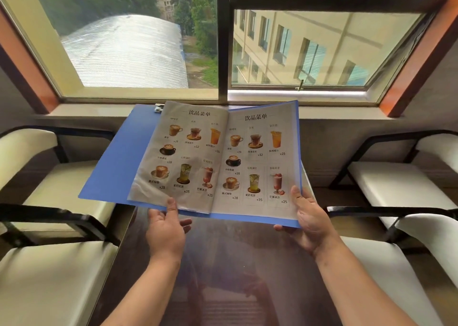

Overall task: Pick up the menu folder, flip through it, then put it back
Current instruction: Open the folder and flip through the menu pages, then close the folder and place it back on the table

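Observation:
The blue menu folder [119, 157] is held open in the air above the dark table [235, 263]. Two printed drink pages in clear sleeves face up, and the front cover hangs out to the left. My left hand [164, 229] grips the bottom edge of the left page, thumb on top and fingers underneath. At the folder's bottom right corner, my right hand [309, 221] holds on with its thumb resting on the right page. A metal clip [158, 107] shows at the folder's top edge.
Cream-cushioned chairs with black frames stand on both sides, two on the left [62, 189] and two on the right [401, 184]. A window sill [99, 111] and a large window lie straight ahead beyond the table's far end.

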### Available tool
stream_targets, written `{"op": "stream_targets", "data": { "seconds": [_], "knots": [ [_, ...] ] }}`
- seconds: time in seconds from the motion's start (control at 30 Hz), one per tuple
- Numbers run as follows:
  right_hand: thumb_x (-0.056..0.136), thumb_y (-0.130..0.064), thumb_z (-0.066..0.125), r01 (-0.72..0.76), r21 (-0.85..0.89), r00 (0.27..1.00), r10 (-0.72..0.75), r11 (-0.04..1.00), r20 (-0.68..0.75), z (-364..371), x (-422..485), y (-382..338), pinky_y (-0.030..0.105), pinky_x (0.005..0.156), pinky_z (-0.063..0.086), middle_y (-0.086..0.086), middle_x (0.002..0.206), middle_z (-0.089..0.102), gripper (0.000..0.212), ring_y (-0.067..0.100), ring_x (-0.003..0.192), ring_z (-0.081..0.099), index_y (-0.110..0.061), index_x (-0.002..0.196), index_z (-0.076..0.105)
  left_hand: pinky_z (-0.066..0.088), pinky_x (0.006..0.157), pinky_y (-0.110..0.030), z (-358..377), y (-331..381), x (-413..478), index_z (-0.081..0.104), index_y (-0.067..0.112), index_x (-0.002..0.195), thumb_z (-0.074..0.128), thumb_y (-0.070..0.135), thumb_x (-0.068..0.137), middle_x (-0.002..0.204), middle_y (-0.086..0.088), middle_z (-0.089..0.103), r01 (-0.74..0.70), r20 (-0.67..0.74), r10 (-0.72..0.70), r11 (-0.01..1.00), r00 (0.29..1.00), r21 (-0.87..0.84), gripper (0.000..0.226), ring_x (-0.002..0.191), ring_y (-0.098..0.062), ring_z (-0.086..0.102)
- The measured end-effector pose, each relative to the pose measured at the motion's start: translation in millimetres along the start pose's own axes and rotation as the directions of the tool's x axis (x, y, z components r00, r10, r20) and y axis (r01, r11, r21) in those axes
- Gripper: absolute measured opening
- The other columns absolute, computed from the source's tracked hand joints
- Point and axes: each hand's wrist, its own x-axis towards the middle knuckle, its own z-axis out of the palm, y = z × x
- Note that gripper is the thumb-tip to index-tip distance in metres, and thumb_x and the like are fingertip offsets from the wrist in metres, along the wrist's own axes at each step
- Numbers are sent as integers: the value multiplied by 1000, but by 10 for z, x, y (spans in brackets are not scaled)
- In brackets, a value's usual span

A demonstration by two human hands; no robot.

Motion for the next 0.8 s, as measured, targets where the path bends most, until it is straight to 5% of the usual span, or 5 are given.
{"op": "stream_targets", "data": {
  "seconds": [0.23,0.43,0.57,0.67,0.8],
  "knots": [
    [108,-37,47,1,11,1000,-1,1000,9,-37,16,35,51,52,64,6,112,83,33,38,101,79,-38,110,80,65,79,-49,1,39,-163,57,26,128,28,96,79,108,3,76,-301,277,230,921,933,246,90,78,-7,75],
    [108,-37,48,33,-29,999,-32,999,33,-12,59,45,44,44,64,9,118,81,32,38,97,80,-25,131,67,56,66,-16,38,85,-207,43,68,139,53,93,76,111,38,70,-464,432,327,845,841,264,68,84,-1,74],
    [102,-14,58,31,-34,999,-31,999,25,-28,80,93,36,43,58,8,91,82,29,28,62,76,-17,129,68,58,72,-23,35,47,-191,21,62,156,71,88,64,123,4,65,-503,537,319,832,781,236,108,71,-11,70],
    [96,-8,62,34,-22,999,-33,999,41,-34,72,113,38,45,58,7,92,82,31,32,64,77,-32,107,79,62,79,-31,98,86,-183,32,50,155,63,85,76,136,7,63,-409,471,282,892,836,191,92,91,-13,73],
    [81,-23,76,38,-51,995,-33,998,91,-18,75,136,42,52,60,10,102,82,27,36,73,78,-33,106,81,60,59,-21,178,178,-89,51,24,146,69,33,100,123,-2,75,-145,444,84,984,892,107,50,93,-12,77]
  ]
}}
